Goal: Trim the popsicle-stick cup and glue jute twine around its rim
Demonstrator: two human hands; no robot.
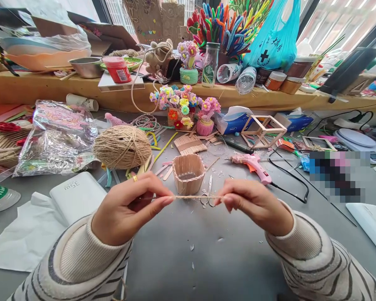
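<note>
A thin piece of jute twine (196, 197) is stretched level between my two hands, above the grey table. My left hand (133, 205) pinches one end between thumb and forefinger; a gold ring shows on it. The other end is pinched by my right hand (252, 205). Just behind the twine stands a small basket (188, 173) of upright wooden sticks, open at the top. Small scissors (209, 190) lie to the basket's right, their handles partly behind the twine. A big ball of jute twine (122, 146) rests beyond my left hand.
A pink glue gun (252, 165) with a black cord lies beyond my right hand. Behind the basket are a stack of craft sticks (191, 144) and a wooden stick frame (263, 131). A white power bank (78, 196) lies at left. Jars and pipe cleaners (225, 31) crowd the shelf.
</note>
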